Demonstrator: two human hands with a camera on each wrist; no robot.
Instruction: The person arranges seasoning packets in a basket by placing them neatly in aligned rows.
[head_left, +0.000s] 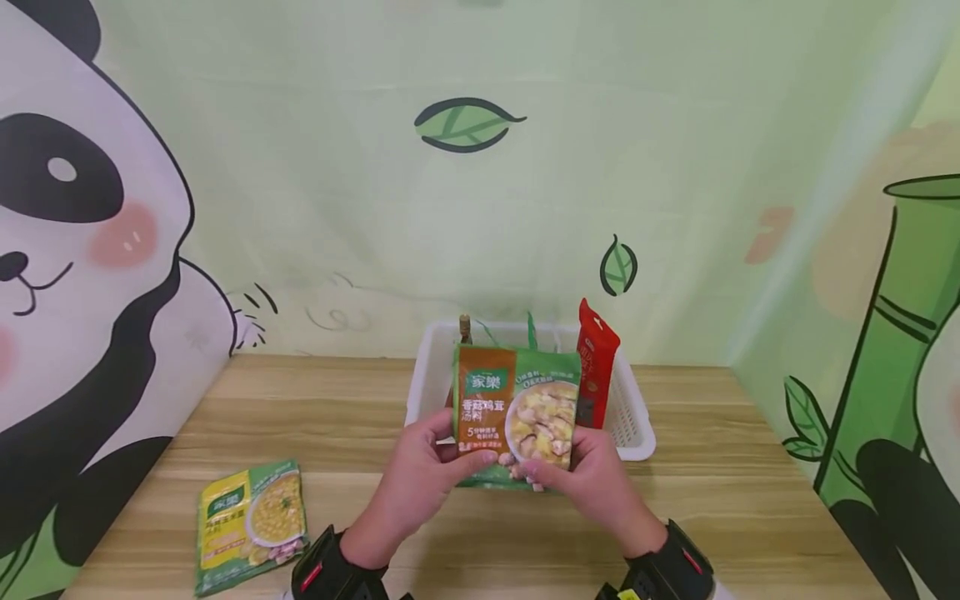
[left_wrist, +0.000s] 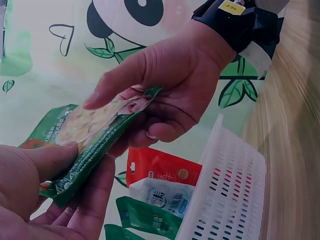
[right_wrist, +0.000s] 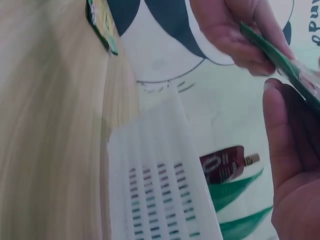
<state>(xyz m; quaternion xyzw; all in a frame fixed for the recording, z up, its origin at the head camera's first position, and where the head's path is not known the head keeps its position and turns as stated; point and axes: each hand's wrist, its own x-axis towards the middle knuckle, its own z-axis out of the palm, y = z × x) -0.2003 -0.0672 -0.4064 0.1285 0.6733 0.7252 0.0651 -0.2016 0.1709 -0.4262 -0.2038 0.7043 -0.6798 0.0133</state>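
A brown and green soup-mix packet (head_left: 487, 408) with a bowl of mushroom soup printed on it is held up before the basket, its printed front facing the head camera. At its lower left corner, my left hand (head_left: 420, 475) pinches it with the thumb on the front. The lower right corner is gripped by my right hand (head_left: 603, 483), thumb also in front and fingers behind. Seen from the left wrist, the packet (left_wrist: 95, 145) tilts between both hands. Behind the packet stands a white perforated basket (head_left: 637, 429), partly hidden by it.
In the basket stand a red packet (head_left: 597, 367), a white-and-blue packet (left_wrist: 160, 195), green packets (left_wrist: 147, 217) and a dark red pouch (right_wrist: 222, 165) with a tan cap. A yellow and green soup packet (head_left: 251, 525) lies at the table's left. A printed cloth backdrop (head_left: 337, 208) rises behind.
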